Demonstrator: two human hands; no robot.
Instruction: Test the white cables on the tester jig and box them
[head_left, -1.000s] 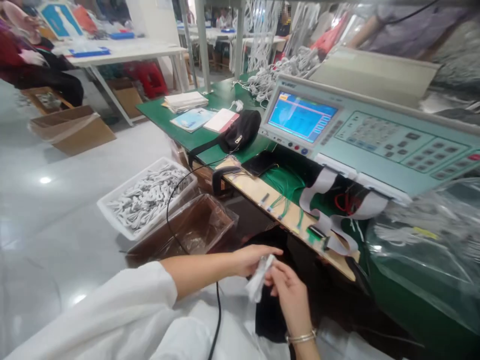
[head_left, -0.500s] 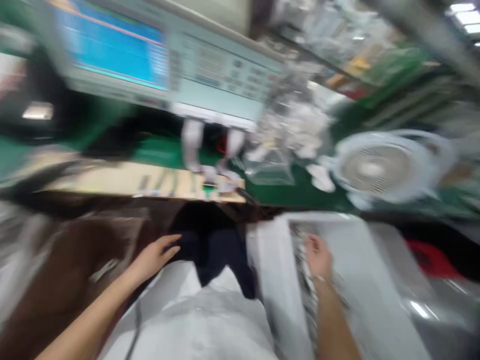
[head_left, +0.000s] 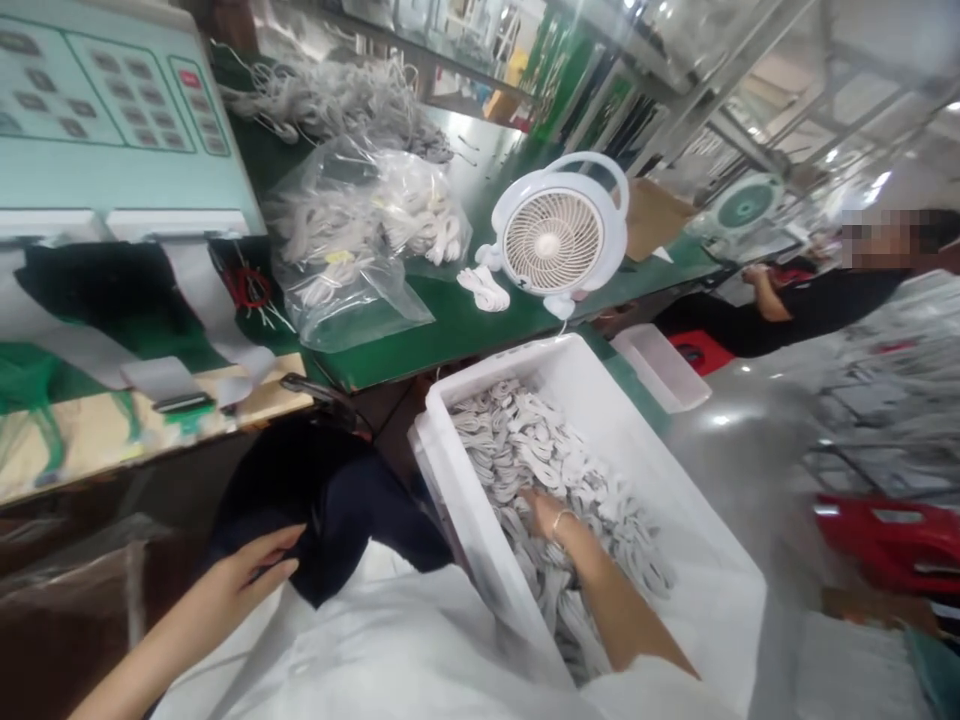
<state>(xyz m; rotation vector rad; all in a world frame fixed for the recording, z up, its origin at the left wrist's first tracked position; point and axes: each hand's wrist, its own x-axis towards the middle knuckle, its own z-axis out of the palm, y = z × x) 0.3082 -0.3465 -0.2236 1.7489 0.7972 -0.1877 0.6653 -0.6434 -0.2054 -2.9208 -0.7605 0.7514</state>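
My right hand [head_left: 546,512] reaches down into a white plastic bin [head_left: 720,610], touching the coiled grey-white cables [head_left: 525,430] heaped inside. Its fingertips are sunk among the coils, so I cannot tell whether they grip one. A bracelet circles that wrist. My left hand [head_left: 251,570] is over my lap, its fingers stretched out and the thumb apart, with nothing seen in it. On the workbench at left, flat grey ribbon cables [head_left: 206,300] run from a tester [head_left: 120,100] to a wooden board [head_left: 277,400] carrying green connectors [head_left: 187,420].
A white fan [head_left: 555,235] stands on the green bench, with one cable coil [head_left: 484,288] beside it. A clear bag [head_left: 360,250] of cable bundles lies left of that. Behind the bin are a translucent tray [head_left: 660,370] and a seated person [head_left: 817,305] in dark clothing.
My view has swung to the right, bringing the bin and fan nearer the middle and pushing the tester leftward. My right hand is now down among the cables; my left stays near my lap.
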